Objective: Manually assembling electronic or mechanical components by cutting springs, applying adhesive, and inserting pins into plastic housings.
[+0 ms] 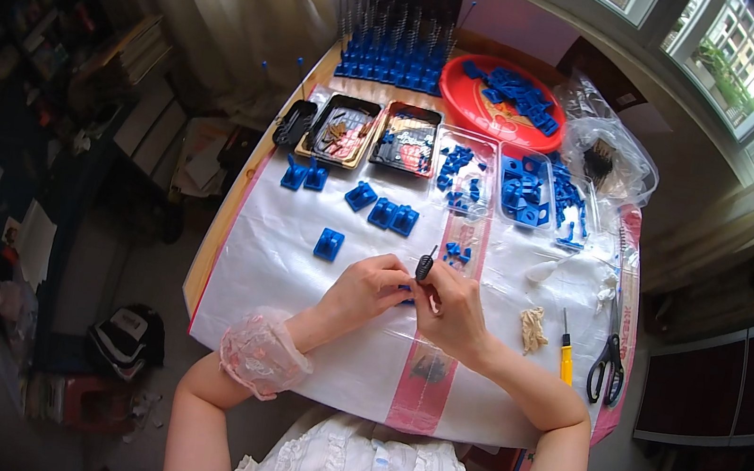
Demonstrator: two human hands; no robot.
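Observation:
Over the middle of the white-covered table, both hands meet around a small blue plastic piece (pixel 407 294), mostly hidden by fingers. My left hand (pixel 359 288) is closed in a pinch on its left side. Fingers of my right hand (pixel 453 308) are closed round a black coil spring (pixel 424 267) with a thin metal rod sticking up from it. Whether the spring touches the blue piece cannot be made out. A single blue block (pixel 329 244) sits just beyond my left hand. Farther off stand more blue blocks (pixel 382 210) and, beyond my right hand, small blue bits (pixel 457 253).
Black trays (pixel 341 130) and clear boxes of blue parts (pixel 527 189) line the back. Behind them are a rack of springs on blue bases (pixel 389 70) and a red basin (pixel 455 112). Rubber bands (pixel 533 330), a yellow screwdriver (pixel 566 361) and scissors (pixel 607 369) lie at right.

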